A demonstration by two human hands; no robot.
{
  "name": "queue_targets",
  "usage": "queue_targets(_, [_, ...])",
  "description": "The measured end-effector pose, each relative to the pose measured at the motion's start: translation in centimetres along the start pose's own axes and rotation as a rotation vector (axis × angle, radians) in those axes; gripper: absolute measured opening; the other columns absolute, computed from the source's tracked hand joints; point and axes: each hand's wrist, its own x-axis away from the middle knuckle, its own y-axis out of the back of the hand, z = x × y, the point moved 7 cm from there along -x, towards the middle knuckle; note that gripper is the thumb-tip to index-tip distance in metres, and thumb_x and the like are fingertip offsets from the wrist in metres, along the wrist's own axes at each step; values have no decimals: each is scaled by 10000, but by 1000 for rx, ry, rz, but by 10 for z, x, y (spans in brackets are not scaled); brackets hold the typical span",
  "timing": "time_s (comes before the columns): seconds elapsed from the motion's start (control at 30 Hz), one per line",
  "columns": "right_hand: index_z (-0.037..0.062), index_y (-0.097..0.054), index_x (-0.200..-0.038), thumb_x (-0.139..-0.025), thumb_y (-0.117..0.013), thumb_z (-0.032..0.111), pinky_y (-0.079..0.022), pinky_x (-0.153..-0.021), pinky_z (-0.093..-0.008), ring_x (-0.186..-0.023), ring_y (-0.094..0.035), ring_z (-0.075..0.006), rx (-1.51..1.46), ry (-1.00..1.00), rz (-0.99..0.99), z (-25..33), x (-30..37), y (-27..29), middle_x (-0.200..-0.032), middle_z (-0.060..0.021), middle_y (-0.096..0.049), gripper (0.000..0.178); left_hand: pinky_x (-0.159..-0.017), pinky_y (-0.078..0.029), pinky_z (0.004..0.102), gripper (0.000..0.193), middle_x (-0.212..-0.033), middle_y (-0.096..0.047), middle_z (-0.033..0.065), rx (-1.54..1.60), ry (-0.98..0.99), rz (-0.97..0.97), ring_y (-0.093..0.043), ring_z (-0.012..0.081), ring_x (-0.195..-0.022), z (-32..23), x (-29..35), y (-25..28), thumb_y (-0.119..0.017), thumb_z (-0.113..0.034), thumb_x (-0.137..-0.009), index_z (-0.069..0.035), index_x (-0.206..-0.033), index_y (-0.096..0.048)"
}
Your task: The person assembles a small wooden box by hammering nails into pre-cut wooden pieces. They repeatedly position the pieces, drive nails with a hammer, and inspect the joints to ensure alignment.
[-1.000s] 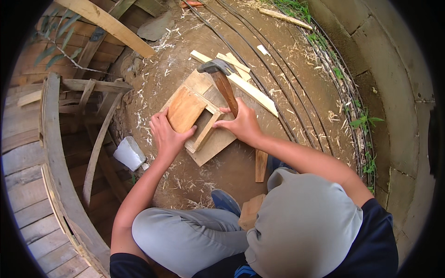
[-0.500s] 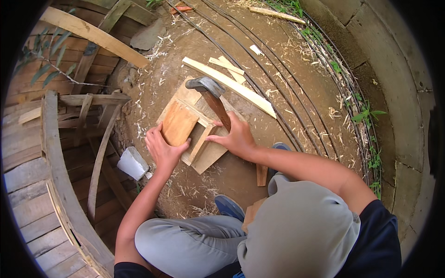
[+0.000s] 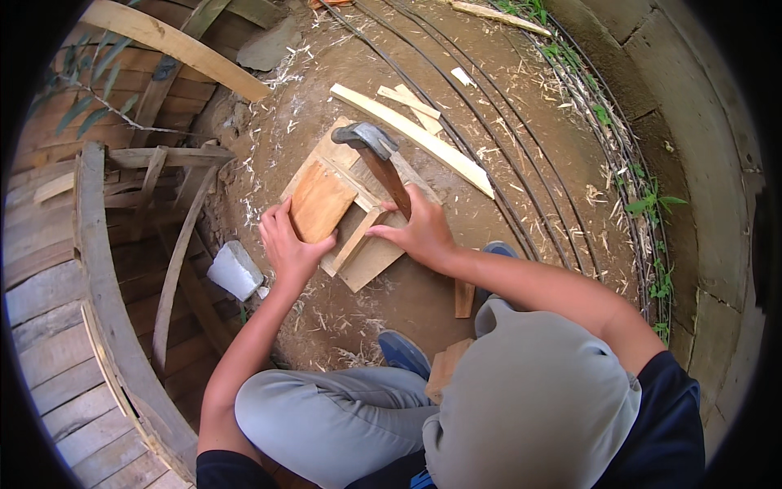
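Note:
My left hand point(image 3: 288, 246) is closed on a short, smooth wooden board point(image 3: 322, 204), with the thumb along its near edge. The claw hammer point(image 3: 383, 173) is in my right hand point(image 3: 423, 232), its metal head raised above the wood and its wooden handle inside the palm. The thumb and a finger of that same hand touch a narrow wooden strip point(image 3: 358, 239). A gap separates the strip from the board. Both pieces rest on a flat, pale wooden panel point(image 3: 371, 267) on the ground, and another strip runs along their far side.
Long pale planks point(image 3: 415, 140) and offcuts lie beyond the panel, near dark cables point(image 3: 497, 147) across the dirt. A whitish block point(image 3: 236, 269) sits at left, by a wooden frame point(image 3: 122, 310). A block wall point(image 3: 692, 147) rises on the right. Wood shavings litter the ground.
The view has shifted slightly. Both hands keep their hold, with the hammer still upright in the right hand; the wood pieces look nearly the same.

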Motion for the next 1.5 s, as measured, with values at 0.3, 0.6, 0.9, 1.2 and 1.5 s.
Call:
queue_targets(0.3, [22, -545, -1144, -699, -967, 363, -594, -789, -434, -950, -754, -368, -41, -100, -5, -2, -2, 1, -975, -136, -770, 702, -1105, -412, 502, 1005, -1347, -539, 198, 112, -27, 52, -514, 382, -1265, 12, -3, -2, -890, -373, -617, -36, -1467, -473])
queue_targets(0.6, [2, -557, -1155, -700, -967, 354, -581, -794, -438, -921, -747, -358, -27, -110, 21, -2, -3, 3, -944, -134, -758, 706, -1093, -442, 475, 1014, -1352, -564, 186, 150, -2, 30, -518, 376, -1254, 14, -3, -7, -872, -309, -586, -30, -1469, -461])
queue_targets(0.9, [9, -549, -1160, -703, -967, 332, -572, -816, -441, -948, -740, -356, -49, -99, 38, -6, -3, 3, -990, -135, -745, 699, -1156, -338, 538, 1214, -1489, -426, 226, 52, 54, 274, -428, 405, -1352, 14, -10, -19, -886, -481, -627, -49, -1585, -279])
queue_targets(1.2, [-12, -544, -1228, -674, -988, 363, -579, -838, -408, -976, -757, -322, -43, -86, 26, -9, -4, 4, -1018, -133, -767, 803, -1202, -196, 610, 1561, -1569, -274, 293, -185, -162, 287, -246, 475, -1482, -24, -4, -13, -921, -677, -484, -92, -1658, -74])
queue_targets(1.5, [14, -555, -1110, -683, -982, 378, -572, -797, -413, -898, -746, -325, -94, -26, -29, -10, -4, 10, -972, -115, -750, 706, -1188, -296, 570, 1467, -1519, -338, 272, 168, -33, 321, -375, 460, -1419, -17, -20, 3, -928, -554, -500, -177, -1660, -111])
